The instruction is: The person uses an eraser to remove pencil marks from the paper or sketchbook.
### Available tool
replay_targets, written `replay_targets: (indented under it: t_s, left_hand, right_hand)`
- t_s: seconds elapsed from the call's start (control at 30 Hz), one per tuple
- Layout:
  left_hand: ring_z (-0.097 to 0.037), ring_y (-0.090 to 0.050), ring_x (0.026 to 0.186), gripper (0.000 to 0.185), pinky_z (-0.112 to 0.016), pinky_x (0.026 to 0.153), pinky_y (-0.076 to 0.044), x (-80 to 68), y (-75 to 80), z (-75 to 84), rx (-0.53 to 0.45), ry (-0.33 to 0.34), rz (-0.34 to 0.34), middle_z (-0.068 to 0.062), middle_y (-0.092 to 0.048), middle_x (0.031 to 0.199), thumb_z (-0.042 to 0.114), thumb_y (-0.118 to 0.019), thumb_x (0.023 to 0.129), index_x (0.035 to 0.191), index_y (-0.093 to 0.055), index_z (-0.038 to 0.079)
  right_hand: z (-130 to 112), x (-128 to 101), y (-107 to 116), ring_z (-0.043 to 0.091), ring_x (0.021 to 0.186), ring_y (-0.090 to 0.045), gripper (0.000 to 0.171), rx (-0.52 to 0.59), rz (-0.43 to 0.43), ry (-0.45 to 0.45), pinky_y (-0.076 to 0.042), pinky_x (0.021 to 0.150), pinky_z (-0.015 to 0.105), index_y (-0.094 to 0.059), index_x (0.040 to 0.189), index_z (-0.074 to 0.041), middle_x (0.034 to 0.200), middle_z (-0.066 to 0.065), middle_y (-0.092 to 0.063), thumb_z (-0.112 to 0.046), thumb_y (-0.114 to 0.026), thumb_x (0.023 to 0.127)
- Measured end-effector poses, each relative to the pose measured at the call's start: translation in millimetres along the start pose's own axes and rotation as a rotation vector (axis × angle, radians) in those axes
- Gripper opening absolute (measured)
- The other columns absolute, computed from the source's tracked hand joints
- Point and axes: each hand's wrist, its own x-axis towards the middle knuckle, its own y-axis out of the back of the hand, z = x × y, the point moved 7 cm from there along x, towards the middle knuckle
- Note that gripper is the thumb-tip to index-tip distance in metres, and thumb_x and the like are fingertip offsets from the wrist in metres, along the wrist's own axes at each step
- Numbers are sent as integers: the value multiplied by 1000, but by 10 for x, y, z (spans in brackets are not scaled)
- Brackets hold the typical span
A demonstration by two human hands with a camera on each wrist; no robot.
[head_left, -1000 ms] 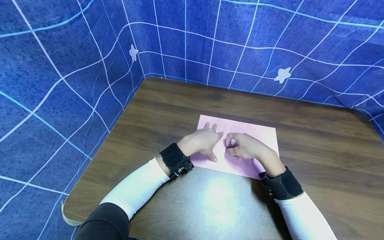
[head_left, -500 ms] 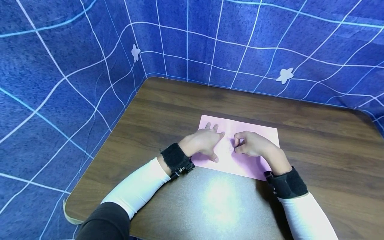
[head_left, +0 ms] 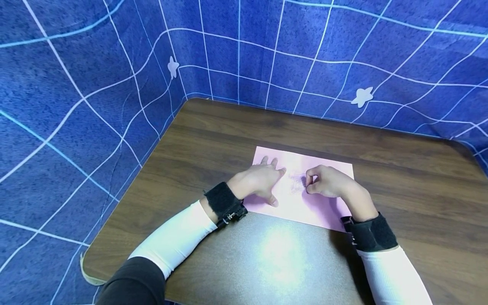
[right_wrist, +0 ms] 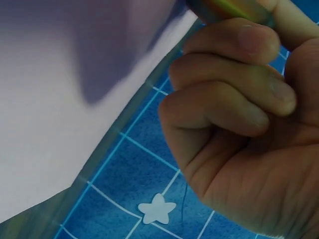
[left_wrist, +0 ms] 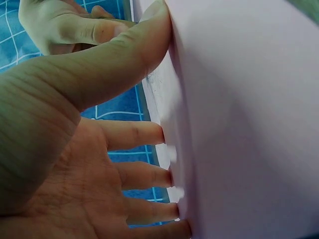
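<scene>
A pink sheet of paper (head_left: 282, 209) lies on the wooden table, with faint dark scribble marks (head_left: 296, 183) near its middle. My left hand (head_left: 261, 181) rests on the paper's left part with spread fingers; in the left wrist view its thumb (left_wrist: 124, 55) and fingertips touch the sheet. To the right of the marks, my right hand (head_left: 325, 182) pinches a small stubby yellow-green and dark piece (right_wrist: 232, 10) between thumb and forefinger. Its other fingers (right_wrist: 224, 74) are curled. The piece is mostly hidden by the fingers, so its exact kind does not show.
Around the paper spreads the brown wooden table (head_left: 213, 135), with a bright light reflection in front. A blue cloth (head_left: 297, 46) with a white grid and white stars hangs along the back and left edges. Black straps (head_left: 225, 201) hold cameras on both wrists.
My right hand has moved rightward across the paper, still pinching the small piece. More of the scribble marks now show between the hands. The left hand stays in place on the sheet.
</scene>
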Motion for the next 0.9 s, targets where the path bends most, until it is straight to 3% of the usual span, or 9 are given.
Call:
replay_targets:
  t_s: [0.2,0.5,0.9]
  left_hand:
    - [-52,-10,155,112,-57,126,-24,15,-4,-8,2,3,-6,-25,-8,170,54,-84,78,164,-24,15]
    - [-52,-11,155,113,-56,127,-24,31,2,-5,-7,4,-4,-25,-8,170,54,-85,78,164,-23,15]
    - [-52,-11,155,112,-58,126,-24,24,-2,-8,-9,1,-1,-25,-9,170,53,-85,78,164,-24,16]
  right_hand:
    - [-99,-35,1,12,57,-45,6,-70,9,37,-38,56,28,-65,86,-11,61,-5,-47,-11,-64,92]
    - [-280,28,-200,10,52,-54,4,96,-88,129,-44,47,24,-63,103,-10,58,2,-59,-11,-62,100]
    - [-188,55,-196,13,54,-57,8,126,-75,17,-43,53,25,-61,92,-10,59,-2,-53,-11,-69,91]
